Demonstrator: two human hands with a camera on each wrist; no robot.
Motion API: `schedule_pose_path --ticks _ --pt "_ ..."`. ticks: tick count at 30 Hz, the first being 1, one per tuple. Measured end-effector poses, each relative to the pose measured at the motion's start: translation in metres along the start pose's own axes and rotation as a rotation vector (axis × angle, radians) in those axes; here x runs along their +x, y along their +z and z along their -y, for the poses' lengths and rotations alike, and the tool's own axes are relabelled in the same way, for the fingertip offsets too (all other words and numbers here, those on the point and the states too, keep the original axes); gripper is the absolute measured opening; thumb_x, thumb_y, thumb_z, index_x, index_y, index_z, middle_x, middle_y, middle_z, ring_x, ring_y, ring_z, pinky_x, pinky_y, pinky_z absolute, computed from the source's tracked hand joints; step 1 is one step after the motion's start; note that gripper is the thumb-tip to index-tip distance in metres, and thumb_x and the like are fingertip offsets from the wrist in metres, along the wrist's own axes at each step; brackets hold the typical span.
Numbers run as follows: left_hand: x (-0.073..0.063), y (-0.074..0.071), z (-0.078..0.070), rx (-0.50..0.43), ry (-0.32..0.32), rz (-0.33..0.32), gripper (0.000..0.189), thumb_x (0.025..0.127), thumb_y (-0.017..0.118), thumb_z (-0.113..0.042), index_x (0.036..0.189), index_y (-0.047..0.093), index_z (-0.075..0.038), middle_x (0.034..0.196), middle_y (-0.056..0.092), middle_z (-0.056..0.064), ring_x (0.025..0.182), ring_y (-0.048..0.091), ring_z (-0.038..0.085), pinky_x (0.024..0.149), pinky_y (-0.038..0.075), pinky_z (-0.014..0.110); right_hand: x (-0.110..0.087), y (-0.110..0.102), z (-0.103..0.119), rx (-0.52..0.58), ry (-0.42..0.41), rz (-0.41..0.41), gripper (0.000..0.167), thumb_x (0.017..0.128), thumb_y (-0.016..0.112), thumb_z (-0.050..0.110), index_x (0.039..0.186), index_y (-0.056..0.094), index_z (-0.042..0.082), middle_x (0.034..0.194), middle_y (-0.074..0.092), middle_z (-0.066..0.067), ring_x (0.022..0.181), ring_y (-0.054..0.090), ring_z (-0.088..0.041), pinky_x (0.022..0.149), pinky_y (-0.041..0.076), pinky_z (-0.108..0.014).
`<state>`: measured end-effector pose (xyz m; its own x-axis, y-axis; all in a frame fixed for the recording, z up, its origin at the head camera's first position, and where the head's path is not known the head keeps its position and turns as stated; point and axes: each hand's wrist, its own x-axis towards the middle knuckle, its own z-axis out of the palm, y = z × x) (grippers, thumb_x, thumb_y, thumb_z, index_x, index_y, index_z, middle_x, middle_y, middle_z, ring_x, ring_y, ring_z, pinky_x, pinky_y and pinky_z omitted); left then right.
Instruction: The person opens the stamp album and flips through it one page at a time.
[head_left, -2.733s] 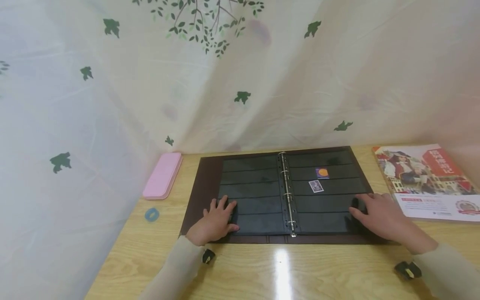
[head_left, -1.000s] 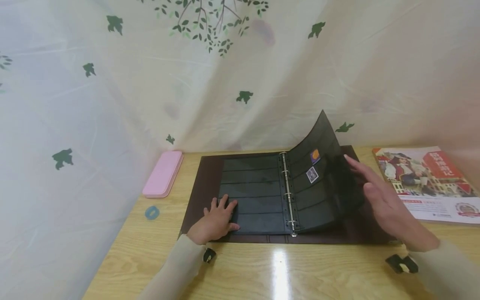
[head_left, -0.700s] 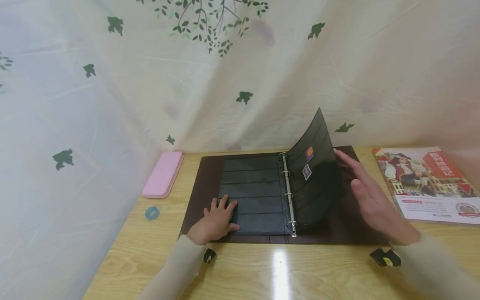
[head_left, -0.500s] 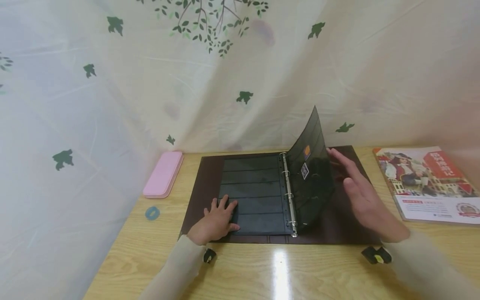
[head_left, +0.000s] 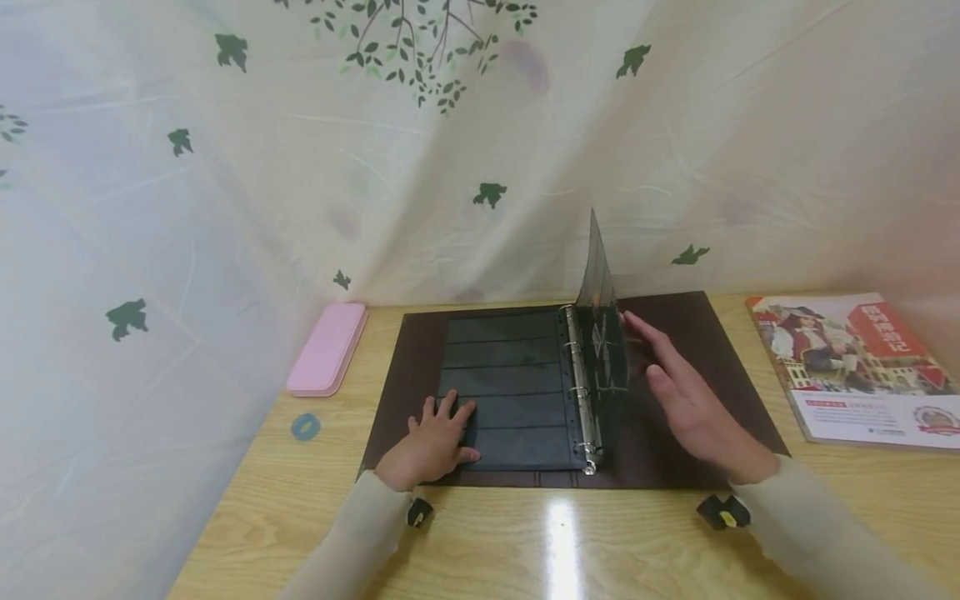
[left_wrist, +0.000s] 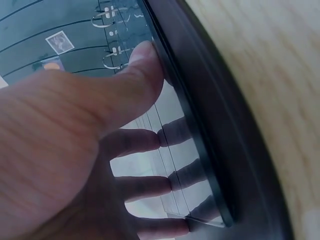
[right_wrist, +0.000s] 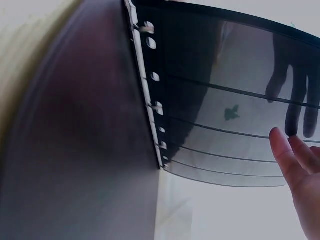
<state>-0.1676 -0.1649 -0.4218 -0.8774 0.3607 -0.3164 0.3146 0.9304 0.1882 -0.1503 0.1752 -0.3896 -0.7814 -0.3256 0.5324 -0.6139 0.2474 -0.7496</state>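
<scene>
An open ring binder album with a dark brown cover (head_left: 697, 350) lies on the table. Its black pocketed left page (head_left: 506, 367) is flat, and my left hand (head_left: 426, 446) rests on its outer edge with fingers spread. The right page (head_left: 613, 350) stands nearly upright beside the metal rings (head_left: 579, 392). My right hand (head_left: 693, 412) touches the back of this page with extended fingertips, seen also in the right wrist view. A small grey stamp (left_wrist: 59, 42) and an orange-and-purple stamp (left_wrist: 52, 64) sit in the raised page's pockets; from the head they show nearly edge-on.
A pink case (head_left: 326, 350) and a blue ring-shaped piece (head_left: 305, 427) lie left of the album. To the right is an illustrated magazine (head_left: 851, 358). A pale curtain (head_left: 420, 192) hangs behind the wooden table (head_left: 480, 542).
The right page has risen from flat to nearly upright, swinging leftward about the rings. My right hand has moved left with it. My left hand has stayed in place.
</scene>
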Motion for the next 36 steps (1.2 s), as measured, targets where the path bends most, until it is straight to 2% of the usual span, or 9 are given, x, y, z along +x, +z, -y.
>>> schedule_pose_path --ticks 6,11,14,17,21,23,29,32,36 --pt "0.001 0.001 0.001 0.012 0.006 -0.008 0.073 0.087 0.062 -0.044 0.147 0.034 -0.013 0.152 0.017 0.021 0.133 0.018 0.052 0.093 0.030 0.067 0.001 0.012 -0.006 0.080 -0.013 0.039 0.052 0.101 0.035 0.005 0.151 0.023 0.010 0.151 0.029 -0.007 0.126 0.039 -0.029 0.089 0.045 -0.027" --pt "0.001 0.001 0.000 0.011 0.005 -0.015 0.073 0.087 0.063 -0.044 0.146 0.035 -0.013 0.152 0.018 0.021 0.132 0.019 0.053 0.093 0.030 0.068 0.000 0.019 -0.010 0.081 0.019 0.075 0.058 0.098 0.042 -0.003 0.151 0.023 0.012 0.151 0.029 -0.007 0.128 0.038 -0.031 0.091 0.044 -0.027" --pt "0.001 0.002 0.000 0.015 0.002 -0.019 0.073 0.086 0.063 -0.044 0.146 0.035 -0.013 0.152 0.019 0.020 0.133 0.019 0.052 0.093 0.030 0.068 -0.002 0.023 -0.013 0.002 0.089 0.108 0.060 0.098 0.049 0.004 0.151 0.024 0.019 0.146 0.038 -0.005 0.129 0.040 -0.024 0.096 0.039 -0.026" --pt "0.001 0.003 0.001 0.027 -0.001 -0.027 0.074 0.086 0.063 -0.045 0.146 0.035 -0.015 0.152 0.019 0.019 0.133 0.020 0.051 0.092 0.031 0.067 -0.005 0.027 -0.018 -0.100 0.140 0.152 0.060 0.097 0.055 0.014 0.150 0.027 0.020 0.140 0.045 -0.004 0.123 0.047 -0.020 0.097 0.039 -0.034" --pt "0.001 0.004 0.002 0.029 0.006 -0.050 0.074 0.084 0.064 -0.046 0.145 0.037 -0.015 0.150 0.022 0.019 0.131 0.022 0.050 0.091 0.032 0.067 -0.008 0.033 -0.024 -0.198 0.165 0.222 0.060 0.095 0.060 0.025 0.147 0.033 0.016 0.144 0.039 -0.003 0.126 0.042 -0.024 0.096 0.038 -0.047" --pt "0.001 0.004 0.003 0.028 0.016 -0.063 0.074 0.083 0.065 -0.046 0.145 0.038 -0.015 0.150 0.023 0.019 0.131 0.024 0.049 0.089 0.033 0.067 -0.009 0.036 -0.026 -0.240 0.181 0.249 0.061 0.093 0.061 0.032 0.146 0.035 0.015 0.148 0.034 -0.002 0.133 0.034 -0.025 0.099 0.034 -0.050" --pt "0.001 0.001 0.008 0.045 0.038 -0.078 0.075 0.083 0.066 -0.050 0.143 0.042 -0.013 0.149 0.027 0.017 0.129 0.029 0.044 0.087 0.034 0.065 -0.010 0.042 -0.028 -0.250 0.237 0.309 0.067 0.090 0.062 0.044 0.145 0.037 0.015 0.151 0.029 -0.004 0.136 0.025 -0.031 0.101 0.027 -0.058" --pt "0.000 -0.001 0.013 0.052 0.056 -0.059 0.058 0.085 0.065 -0.049 0.124 0.061 -0.007 0.150 0.026 0.016 0.129 0.029 0.043 0.088 0.034 0.064 -0.009 0.043 -0.028 -0.254 0.246 0.339 0.068 0.089 0.062 0.045 0.145 0.038 0.015 0.151 0.029 -0.004 0.137 0.023 -0.032 0.101 0.026 -0.059" --pt "0.000 -0.003 0.027 0.036 0.137 -0.091 0.044 0.092 0.062 -0.036 0.121 0.060 -0.003 0.147 0.030 0.017 0.127 0.033 0.041 0.087 0.036 0.060 -0.008 0.045 -0.028 -0.270 0.241 0.367 0.068 0.089 0.063 0.044 0.145 0.039 0.014 0.152 0.028 -0.005 0.136 0.023 -0.032 0.101 0.027 -0.058"
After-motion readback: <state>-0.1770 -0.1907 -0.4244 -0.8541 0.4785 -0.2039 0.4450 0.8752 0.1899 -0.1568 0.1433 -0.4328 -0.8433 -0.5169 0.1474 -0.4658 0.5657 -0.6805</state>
